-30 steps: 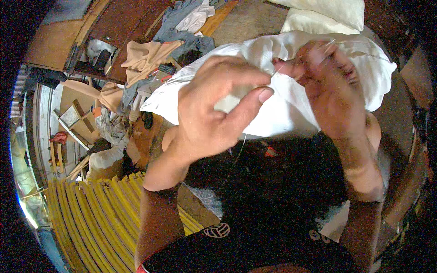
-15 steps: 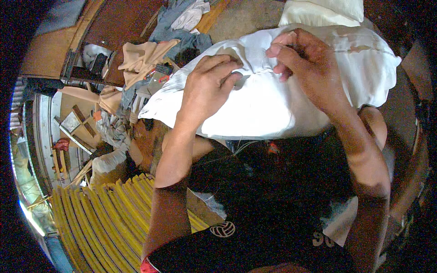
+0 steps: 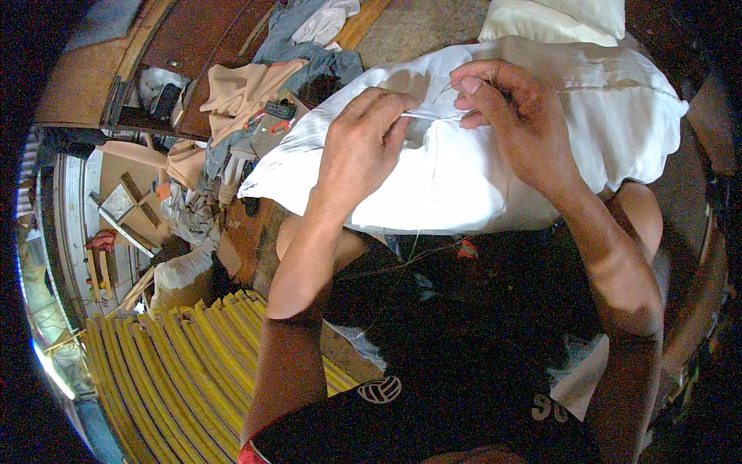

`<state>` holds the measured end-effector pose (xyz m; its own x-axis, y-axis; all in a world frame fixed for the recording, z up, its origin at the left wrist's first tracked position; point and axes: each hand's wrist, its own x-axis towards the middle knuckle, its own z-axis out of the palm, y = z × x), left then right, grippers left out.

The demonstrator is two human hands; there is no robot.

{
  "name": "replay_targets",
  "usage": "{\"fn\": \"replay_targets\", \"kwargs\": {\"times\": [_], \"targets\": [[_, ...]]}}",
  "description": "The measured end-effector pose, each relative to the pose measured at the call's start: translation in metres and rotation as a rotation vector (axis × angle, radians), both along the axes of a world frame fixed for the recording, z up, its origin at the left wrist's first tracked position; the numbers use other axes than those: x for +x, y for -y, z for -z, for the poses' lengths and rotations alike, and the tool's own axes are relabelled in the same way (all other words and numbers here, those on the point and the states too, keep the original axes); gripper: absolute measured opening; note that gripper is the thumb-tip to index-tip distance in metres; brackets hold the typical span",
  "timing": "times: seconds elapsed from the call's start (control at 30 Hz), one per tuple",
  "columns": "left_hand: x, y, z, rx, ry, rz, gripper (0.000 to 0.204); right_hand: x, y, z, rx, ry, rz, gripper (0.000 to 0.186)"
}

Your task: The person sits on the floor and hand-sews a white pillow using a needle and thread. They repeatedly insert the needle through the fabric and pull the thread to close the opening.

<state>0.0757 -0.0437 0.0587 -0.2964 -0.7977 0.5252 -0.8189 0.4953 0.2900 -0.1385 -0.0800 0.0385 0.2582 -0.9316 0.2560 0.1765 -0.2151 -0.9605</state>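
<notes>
"Across the person's lap, what was to be seen?"

"A stuffed white cushion (image 3: pixel 440 182) was laid there, spread sideways over the knees and lit brightly along its near side."

"And how was it held?"

"By the left hand (image 3: pixel 359 139) a small fold of its cover was pinched between thumb and fingers. The right hand (image 3: pixel 525 127) was held just across from it, over the same fold, its thumb and fingertips brought near one another."

"Was anything gripped on that side?"

"Something thin was perhaps held there, but at so fine a scale it could not be told, nor whether the fingertips met."

"What was placed round about?"

"Beyond the cushion, cream pillows (image 3: pixel 553 22) were stacked. To the left, a peach cloth (image 3: pixel 239 97) was left crumpled, and nearer the person a yellow ribbed surface (image 3: pixel 178 371) was seen."
</notes>
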Motion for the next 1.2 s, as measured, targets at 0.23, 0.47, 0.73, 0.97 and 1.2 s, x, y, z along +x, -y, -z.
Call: {"fn": "replay_targets", "kwargs": {"times": [0.23,0.47,0.73,0.97,1.2], "targets": [[0.003,-0.001,0.003,-0.052,0.018,0.033,0.01,0.003,-0.003,0.005,-0.126,-0.105,0.022,0.027],[0.001,-0.001,0.005,-0.107,0.0,0.026,0.008,0.005,-0.006,0.009,-0.161,-0.164,0.04,0.027],[0.001,-0.002,0.006,-0.104,-0.024,0.024,0.008,0.008,-0.006,0.011,-0.187,-0.204,0.029,0.029],[-0.002,-0.003,0.009,-0.089,-0.013,0.025,0.011,0.008,-0.004,0.01,-0.18,-0.287,-0.005,0.033],[-0.002,-0.001,0.009,-0.122,-0.043,-0.008,0.008,0.008,0.001,0.01,-0.289,-0.426,-0.125,0.024]]}}
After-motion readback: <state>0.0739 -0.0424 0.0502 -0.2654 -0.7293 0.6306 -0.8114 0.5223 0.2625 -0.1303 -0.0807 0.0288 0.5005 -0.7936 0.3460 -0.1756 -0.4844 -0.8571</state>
